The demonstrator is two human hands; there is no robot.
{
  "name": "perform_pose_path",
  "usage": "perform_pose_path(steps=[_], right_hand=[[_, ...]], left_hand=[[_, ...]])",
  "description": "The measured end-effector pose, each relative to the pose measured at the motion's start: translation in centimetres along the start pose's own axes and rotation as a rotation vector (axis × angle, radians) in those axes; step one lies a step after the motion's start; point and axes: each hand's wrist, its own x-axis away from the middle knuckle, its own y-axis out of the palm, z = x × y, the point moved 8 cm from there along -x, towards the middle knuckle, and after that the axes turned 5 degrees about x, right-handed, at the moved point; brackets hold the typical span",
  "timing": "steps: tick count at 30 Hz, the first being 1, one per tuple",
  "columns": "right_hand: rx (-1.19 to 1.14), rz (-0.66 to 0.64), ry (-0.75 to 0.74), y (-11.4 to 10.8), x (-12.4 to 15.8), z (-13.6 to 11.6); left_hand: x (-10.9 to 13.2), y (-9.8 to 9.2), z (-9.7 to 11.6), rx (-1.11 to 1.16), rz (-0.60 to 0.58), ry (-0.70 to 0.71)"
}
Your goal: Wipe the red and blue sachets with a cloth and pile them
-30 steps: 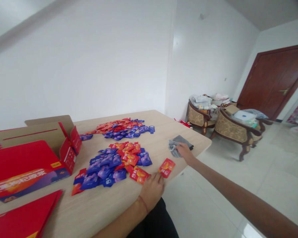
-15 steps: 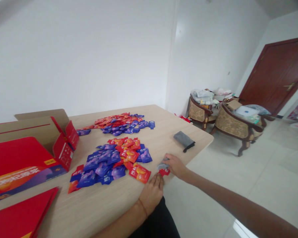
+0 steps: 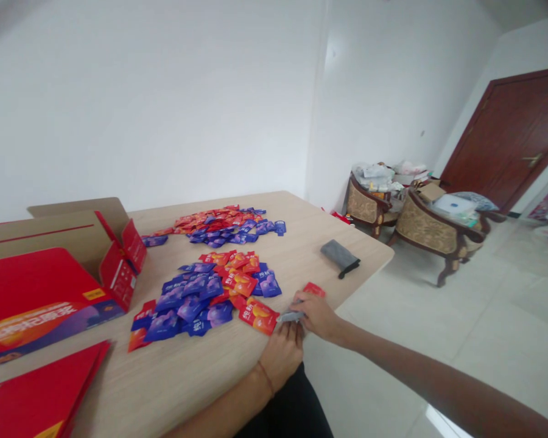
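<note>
My right hand (image 3: pixel 317 314) is closed on a bunched grey cloth (image 3: pixel 290 316) near the table's front edge. A red packet (image 3: pixel 314 289) sticks out beyond my right fingers, and the rest of it is covered by that hand and the cloth. My left hand (image 3: pixel 281 351) lies just below, its fingers together and pressed down at the packet's near end, with the fingertips partly hidden by the cloth. Beside the cloth on the left lies another red packet (image 3: pixel 258 316) with orange fruit printed on it.
Left of my hands is a heap of purple packets (image 3: pixel 192 307) and red ones, with a second mixed pile (image 3: pixel 223 225) farther back. An open red carton (image 3: pixel 41 286) and a red folded board (image 3: pixel 36 389) stand left. A grey folded pouch (image 3: pixel 340 257) lies right.
My right hand has moved the grey cloth left and toward me, up against my left fingers. The far end of the red packet now shows. My left hand has barely moved.
</note>
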Motion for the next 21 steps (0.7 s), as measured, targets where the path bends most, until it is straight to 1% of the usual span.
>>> perform_pose_path(steps=[1, 3, 6, 8, 10, 12, 14, 17, 19, 21], right_hand=[[0.026, -0.025, 0.006, 0.5, 0.1, 0.4], [0.068, -0.028, 0.089, 0.5, 0.1, 2.6], [0.099, 0.033, 0.277, -1.2, 0.0, 7.7], [0.105, 0.087, 0.356, -2.6, 0.0, 10.5], [0.104, 0.143, 0.396, -3.7, 0.2, 12.4], [0.102, 0.224, 0.445, -4.7, 0.7, 13.9], [0.103, 0.327, 0.508, -5.6, 1.5, 15.2], [0.087, 0.442, 0.569, -5.9, 2.8, 16.3], [0.062, 0.487, 0.586, -5.3, 3.5, 16.7], [0.039, 0.539, 0.614, -4.6, 4.0, 16.8]], left_hand=[[0.0, -0.1, 0.0, -0.003, 0.0, -0.002], [0.1, -0.2, 0.0, -0.012, 0.009, -0.003], [0.2, 0.0, 0.0, -0.016, 0.011, -0.004], [0.3, 0.4, 0.0, -0.019, 0.006, -0.003], [0.3, 0.7, 0.0, -0.019, -0.002, -0.006], [0.3, 0.6, -0.1, -0.006, -0.018, -0.018], [0.0, -0.3, -0.5, 0.04, -0.043, -0.055], [-1.2, -2.8, -1.6, 0.137, -0.079, -0.165], [-3.1, -4.6, -2.2, 0.16, -0.079, -0.223], [-5.6, -5.9, -2.4, 0.157, -0.062, -0.245]])
